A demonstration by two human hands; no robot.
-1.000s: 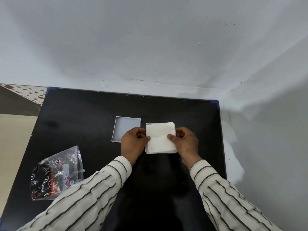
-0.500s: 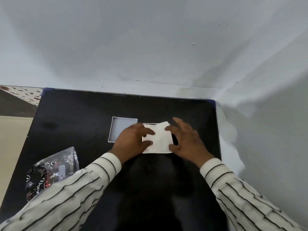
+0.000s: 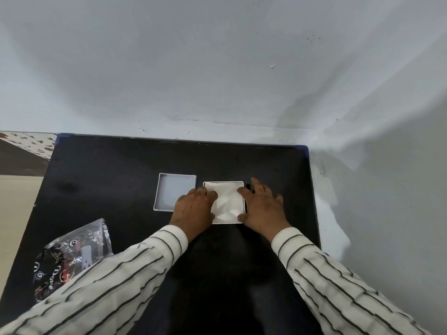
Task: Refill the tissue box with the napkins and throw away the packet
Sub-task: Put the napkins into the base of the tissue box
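The napkins (image 3: 227,204) sit inside the tissue box (image 3: 223,183), which rests on the black surface (image 3: 108,180) just right of the grey lid (image 3: 174,194). They look light, soft and easily creased, so flat pressure on top probably suits them better than a pinch. The left hand (image 3: 194,210) lies palm-down on the stack's left edge, fingers loosely together. The right hand (image 3: 263,209) braces the box's right side, fingers spread, clamped on nothing. The crinkled packet (image 3: 70,255) lies well left of the lid, nearer the person.

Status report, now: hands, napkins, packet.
Left hand and right hand open, pressing napkins into tissue box. Lid lies beside. Packet not yet binned. Nothing obstructing.
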